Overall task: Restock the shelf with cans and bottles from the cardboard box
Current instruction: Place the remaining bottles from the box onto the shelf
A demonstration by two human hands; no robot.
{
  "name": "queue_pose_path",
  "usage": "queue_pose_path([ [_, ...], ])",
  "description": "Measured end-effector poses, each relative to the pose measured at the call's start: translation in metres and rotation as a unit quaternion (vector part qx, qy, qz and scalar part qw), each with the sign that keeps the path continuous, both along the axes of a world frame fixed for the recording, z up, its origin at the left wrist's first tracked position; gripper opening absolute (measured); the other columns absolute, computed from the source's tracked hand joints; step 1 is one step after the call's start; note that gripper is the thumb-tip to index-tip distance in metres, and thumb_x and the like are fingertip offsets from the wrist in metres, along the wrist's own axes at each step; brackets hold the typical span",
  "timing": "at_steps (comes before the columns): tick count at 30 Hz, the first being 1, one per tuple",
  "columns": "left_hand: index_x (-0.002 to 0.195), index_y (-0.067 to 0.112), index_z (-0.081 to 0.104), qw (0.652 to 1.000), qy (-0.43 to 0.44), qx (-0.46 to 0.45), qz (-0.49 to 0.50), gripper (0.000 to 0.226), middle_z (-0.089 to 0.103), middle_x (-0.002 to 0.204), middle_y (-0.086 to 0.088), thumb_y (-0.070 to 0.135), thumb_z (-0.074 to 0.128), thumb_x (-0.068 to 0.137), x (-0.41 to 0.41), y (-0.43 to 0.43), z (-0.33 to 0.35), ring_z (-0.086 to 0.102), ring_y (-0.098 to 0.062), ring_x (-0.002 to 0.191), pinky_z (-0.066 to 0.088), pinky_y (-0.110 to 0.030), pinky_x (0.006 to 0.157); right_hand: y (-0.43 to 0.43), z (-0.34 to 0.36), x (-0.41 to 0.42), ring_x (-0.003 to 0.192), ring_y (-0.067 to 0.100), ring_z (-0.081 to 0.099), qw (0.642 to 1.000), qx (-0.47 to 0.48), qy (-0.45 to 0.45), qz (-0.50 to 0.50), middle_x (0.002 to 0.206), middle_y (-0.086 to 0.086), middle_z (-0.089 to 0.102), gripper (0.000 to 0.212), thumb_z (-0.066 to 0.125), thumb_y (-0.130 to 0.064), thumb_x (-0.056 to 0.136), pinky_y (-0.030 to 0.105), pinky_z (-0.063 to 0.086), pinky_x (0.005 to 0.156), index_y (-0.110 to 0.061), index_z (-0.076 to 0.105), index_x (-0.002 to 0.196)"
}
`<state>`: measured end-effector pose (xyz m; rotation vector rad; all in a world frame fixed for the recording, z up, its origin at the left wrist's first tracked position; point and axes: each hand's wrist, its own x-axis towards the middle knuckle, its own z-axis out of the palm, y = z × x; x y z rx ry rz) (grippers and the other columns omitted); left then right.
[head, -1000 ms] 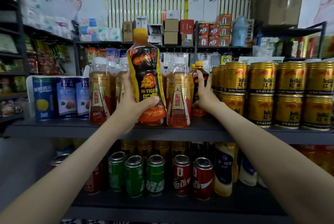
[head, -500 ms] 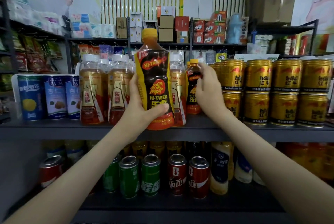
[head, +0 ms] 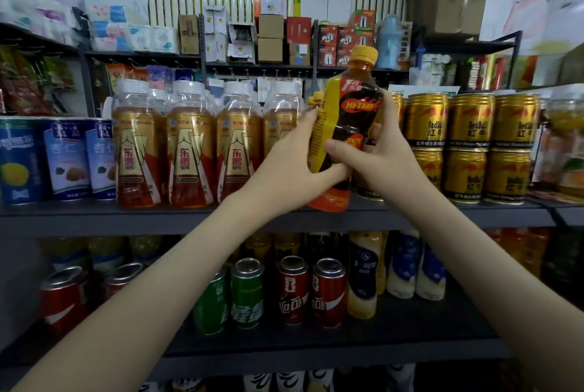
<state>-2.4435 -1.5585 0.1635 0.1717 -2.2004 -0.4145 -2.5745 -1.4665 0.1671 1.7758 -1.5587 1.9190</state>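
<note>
I hold a Hi-Tiger bottle (head: 350, 113), orange cap and black-and-yellow label, tilted to the right over the front edge of the dark upper shelf (head: 94, 218). My left hand (head: 294, 167) grips its lower left side. My right hand (head: 384, 154) wraps its right side, thumb across the label. Both hands are closed on this one bottle. It sits between the row of gold-labelled bottles (head: 189, 145) and the stacked gold Red Bull cans (head: 467, 142). More orange caps peek out just behind it. The cardboard box is not in view.
Blue and white cans (head: 63, 157) stand at the upper shelf's left end. The lower shelf (head: 316, 350) carries red cans (head: 294, 290), green cans (head: 246, 297) and cream bottles (head: 363, 274). Snack packets and small cartons fill racks behind.
My left hand carried the Hi-Tiger bottle rightward, toward the gap beside the gold cans. My right hand left the shelved bottle and took hold of the carried one. The camera moved closer.
</note>
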Motion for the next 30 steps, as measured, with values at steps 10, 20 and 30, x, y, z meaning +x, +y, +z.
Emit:
queue_pose_path([
  [10,0.153,0.029,0.014,0.883,-0.065,-0.372,0.277,0.084,0.002,0.16,-0.015,0.066,0.037,0.081,0.006,-0.07,-0.024,-0.001,-0.032,0.147,-0.003,-0.054,0.116,-0.028,-0.005,-0.021,0.095,0.011,0.059,0.991,0.057,0.051,-0.112,0.113,-0.004,0.052,0.094,0.074,-0.012,0.081,0.018,0.047,0.076,-0.023,0.005,0.145],
  [20,0.152,0.027,0.019,0.882,-0.058,-0.389,0.259,0.089,0.001,0.16,-0.015,0.073,0.041,0.079,0.007,-0.078,-0.025,-0.004,-0.031,0.147,-0.006,-0.05,0.117,-0.083,-0.004,-0.034,0.119,0.031,0.051,0.978,0.131,0.088,-0.137,0.134,0.017,0.043,0.093,0.069,-0.012,0.084,0.042,0.046,0.095,-0.024,-0.001,0.144],
  [30,0.153,0.026,0.017,0.876,-0.064,-0.413,0.241,0.091,0.0,0.16,-0.015,0.074,0.038,0.079,0.011,-0.086,-0.022,-0.005,-0.03,0.147,-0.005,-0.051,0.117,-0.092,0.001,-0.043,0.132,0.035,0.039,0.969,0.183,0.066,-0.149,0.148,0.024,0.026,0.1,0.063,-0.009,0.09,0.046,0.036,0.106,-0.024,-0.017,0.148],
])
